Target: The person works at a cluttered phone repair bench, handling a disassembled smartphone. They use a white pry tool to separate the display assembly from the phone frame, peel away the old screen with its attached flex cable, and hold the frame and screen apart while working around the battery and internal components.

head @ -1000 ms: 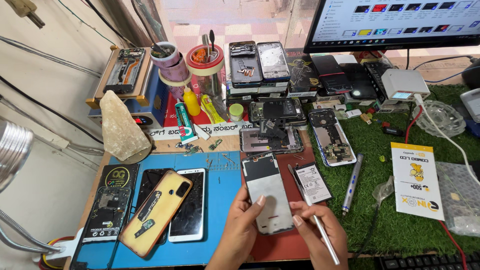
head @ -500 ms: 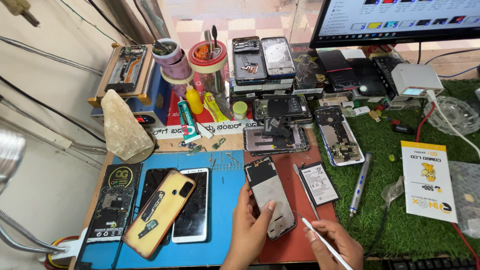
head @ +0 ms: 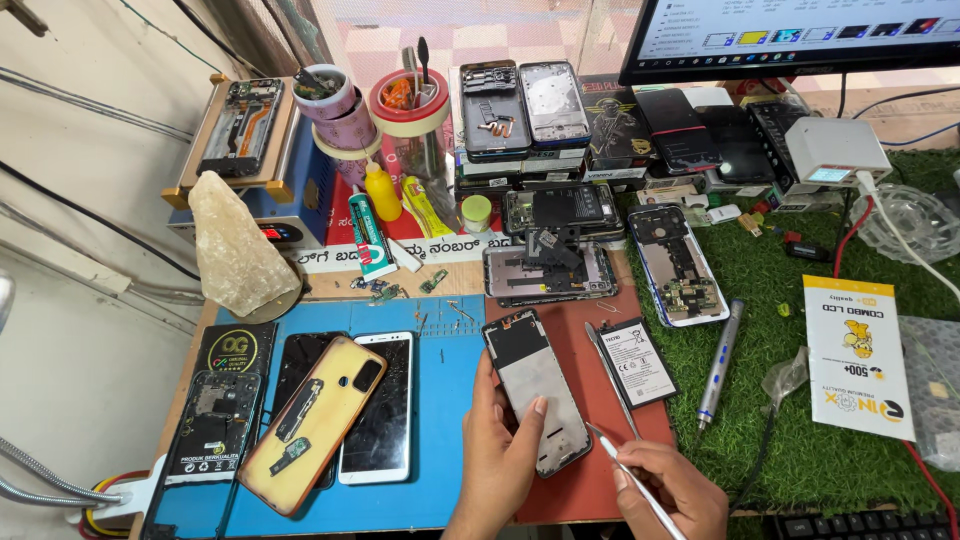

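My left hand [head: 500,460] pins the bare grey metal phone frame [head: 536,390] while my right hand [head: 672,490] pinches thin white tweezers [head: 625,470]; a slipped tip, I judge, could gouge it.

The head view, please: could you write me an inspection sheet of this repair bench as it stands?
Surface: blue mat beside a red mat; green turf at the side.
Job's things: opened phone frame, thin white tool.
Clutter: battery, tan back cover, stacked phones, glue tubes, pale rock.
Grips: left hand steadies the frame; right hand holds the tool.
Cables: red lead on the turf.
Surroundings: monitor behind.
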